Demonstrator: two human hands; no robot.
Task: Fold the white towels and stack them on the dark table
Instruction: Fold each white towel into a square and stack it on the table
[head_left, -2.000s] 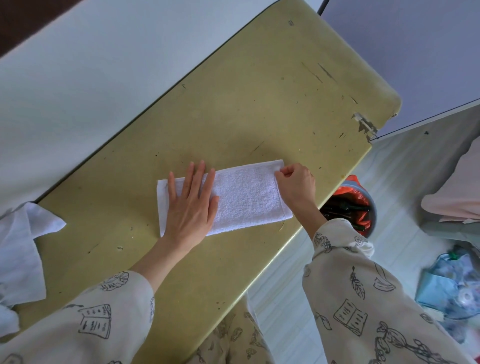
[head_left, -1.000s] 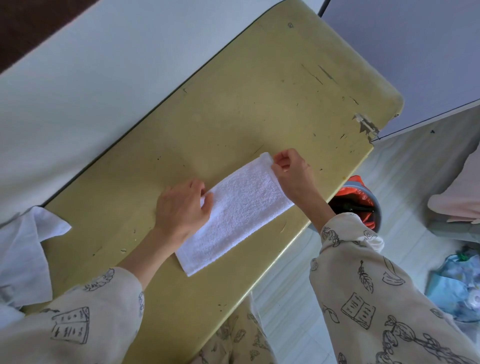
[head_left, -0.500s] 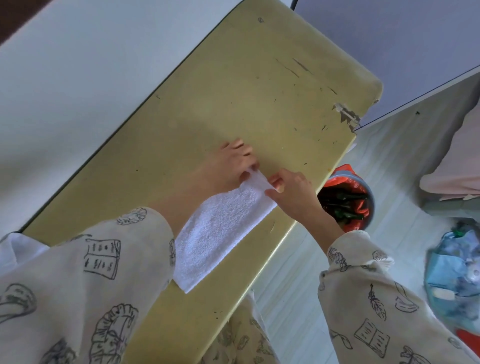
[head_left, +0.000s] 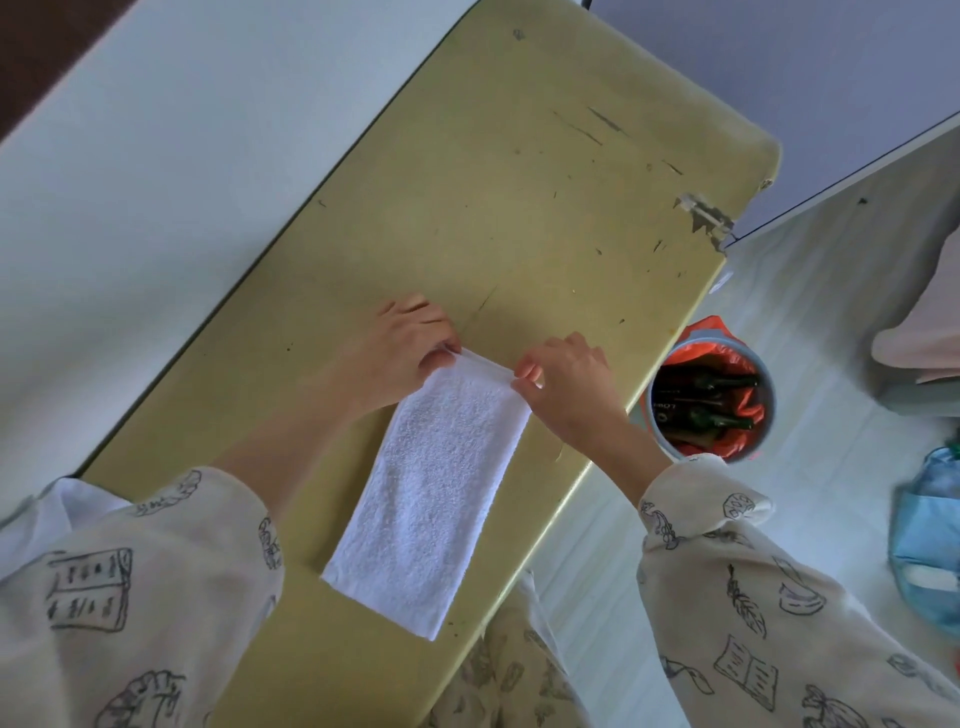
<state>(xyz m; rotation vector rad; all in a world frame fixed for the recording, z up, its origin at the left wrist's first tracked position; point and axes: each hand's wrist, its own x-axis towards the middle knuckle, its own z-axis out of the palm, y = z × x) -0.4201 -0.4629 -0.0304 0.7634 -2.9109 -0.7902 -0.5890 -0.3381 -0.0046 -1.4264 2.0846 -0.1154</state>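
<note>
A white towel (head_left: 436, 488), folded into a long narrow strip, lies on the olive-yellow table (head_left: 545, 208), running from the near edge away from me. My left hand (head_left: 400, 348) pinches its far left corner. My right hand (head_left: 566, 389) pinches its far right corner. The far end is lifted slightly off the table between the two hands. Another white cloth (head_left: 67, 509) peeks out at the left, mostly hidden behind my left sleeve.
A white wall (head_left: 182, 130) runs along the table's far side. On the floor to the right stands a bucket (head_left: 711, 395) lined with orange plastic, with dark bottles in it. A blue bag (head_left: 930, 545) lies at the right edge.
The towel has been turned from lying crosswise to pointing away from me. My left hand moved from pressing flat on it to pinching the far left corner.
</note>
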